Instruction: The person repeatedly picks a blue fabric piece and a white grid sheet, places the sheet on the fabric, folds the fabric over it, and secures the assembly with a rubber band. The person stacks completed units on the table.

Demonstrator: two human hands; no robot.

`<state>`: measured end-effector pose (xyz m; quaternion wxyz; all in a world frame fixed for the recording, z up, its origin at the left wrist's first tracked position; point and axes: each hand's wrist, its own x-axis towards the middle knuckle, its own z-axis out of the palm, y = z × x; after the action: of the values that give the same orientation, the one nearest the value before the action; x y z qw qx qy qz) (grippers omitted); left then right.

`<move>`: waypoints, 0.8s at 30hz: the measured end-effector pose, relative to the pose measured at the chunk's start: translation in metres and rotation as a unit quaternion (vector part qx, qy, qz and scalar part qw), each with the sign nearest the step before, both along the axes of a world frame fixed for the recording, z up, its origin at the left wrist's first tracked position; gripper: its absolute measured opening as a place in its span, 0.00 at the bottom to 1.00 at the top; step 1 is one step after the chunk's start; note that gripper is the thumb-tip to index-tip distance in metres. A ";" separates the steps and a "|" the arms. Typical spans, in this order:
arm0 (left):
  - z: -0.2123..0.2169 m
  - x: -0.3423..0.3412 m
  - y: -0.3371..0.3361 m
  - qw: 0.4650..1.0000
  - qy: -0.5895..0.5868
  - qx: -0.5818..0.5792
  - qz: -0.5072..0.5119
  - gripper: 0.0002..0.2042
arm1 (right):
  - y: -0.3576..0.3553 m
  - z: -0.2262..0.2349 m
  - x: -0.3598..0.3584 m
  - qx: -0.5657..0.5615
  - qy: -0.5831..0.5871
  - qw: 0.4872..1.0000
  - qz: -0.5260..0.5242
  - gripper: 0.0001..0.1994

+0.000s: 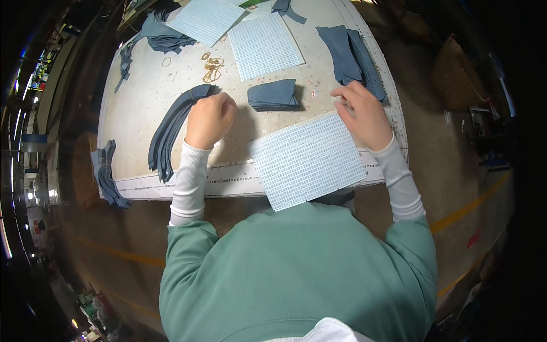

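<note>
My left hand [211,121] is closed, its fingers curled together; whatever may be in them is hidden. It is beside the upper end of a long curved bundle of blue-grey fabric strips [172,128], tied with a band. My right hand [364,114] is pinched on a small white sticker [336,99], above the far right corner of a sheet of printed stickers [307,159]. That sheet lies tilted over the table's near edge. Between my hands and a little farther off sits a short stack of blue-grey fabric pieces [273,95].
More blue-grey pieces [347,57] lie at the right table edge, and another bundle [108,174] hangs over the left corner. Two more sticker sheets, one of them a nearer sheet [266,45], lie at the back. Rubber bands [212,68] and a fabric heap [162,34] are farther left.
</note>
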<state>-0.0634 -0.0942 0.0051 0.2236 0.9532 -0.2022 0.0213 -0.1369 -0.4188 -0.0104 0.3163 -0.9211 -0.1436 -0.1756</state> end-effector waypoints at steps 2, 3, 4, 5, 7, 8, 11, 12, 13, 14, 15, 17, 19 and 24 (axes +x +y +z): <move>0.003 0.005 -0.005 0.998 -0.028 0.046 -0.016 0.08 | 0.012 0.003 0.021 -0.078 0.026 0.996 0.029 0.07; 0.004 0.008 -0.009 0.997 -0.032 0.064 -0.033 0.09 | 0.019 0.004 0.031 -0.109 0.011 0.993 0.054 0.07; 0.004 0.010 -0.014 0.995 -0.035 0.082 -0.051 0.10 | 0.028 0.004 0.041 -0.145 0.056 0.987 0.046 0.07; 0.003 0.011 -0.018 0.992 -0.037 0.102 -0.061 0.11 | 0.039 0.004 0.050 -0.173 0.073 0.981 0.049 0.07; 0.001 0.008 -0.023 0.990 -0.023 0.120 -0.064 0.12 | 0.049 0.005 0.058 -0.206 0.098 0.972 0.048 0.07; 0.000 0.006 -0.023 0.990 -0.020 0.124 -0.061 0.11 | 0.052 0.006 0.061 -0.210 0.108 0.971 0.045 0.07; 0.003 0.012 -0.016 0.992 -0.048 0.085 -0.079 0.14 | 0.051 0.014 0.070 -0.220 0.134 0.966 -0.022 0.09; 0.005 0.016 -0.014 0.990 -0.079 0.070 -0.088 0.17 | 0.050 0.016 0.073 -0.222 0.127 0.965 -0.058 0.10; 0.005 0.020 -0.014 0.989 -0.102 0.061 -0.088 0.19 | 0.050 0.017 0.075 -0.200 0.088 0.976 0.001 0.13; 0.005 0.026 -0.016 0.979 -0.116 0.043 -0.162 0.28 | 0.051 0.018 0.077 -0.175 0.032 0.982 0.055 0.17; 0.003 0.030 -0.018 0.976 -0.101 0.063 -0.183 0.28 | 0.052 0.018 0.079 -0.150 -0.029 0.982 0.107 0.20; -0.003 0.033 -0.028 0.972 -0.052 0.112 -0.202 0.27 | 0.060 0.015 0.084 -0.197 0.075 0.962 0.171 0.34; -0.009 0.029 -0.036 0.978 -0.032 0.124 -0.164 0.26 | 0.066 0.009 0.087 -0.228 0.124 0.946 0.196 0.37; -0.006 0.010 -0.038 0.982 -0.143 0.030 -0.123 0.20 | 0.067 0.000 0.090 -0.170 0.152 0.955 0.189 0.42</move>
<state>-0.0534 -0.1326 -0.0009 0.1651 0.9144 -0.3483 0.1236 -0.0470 -0.3515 -0.0103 0.2008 -0.9331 -0.2931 0.0562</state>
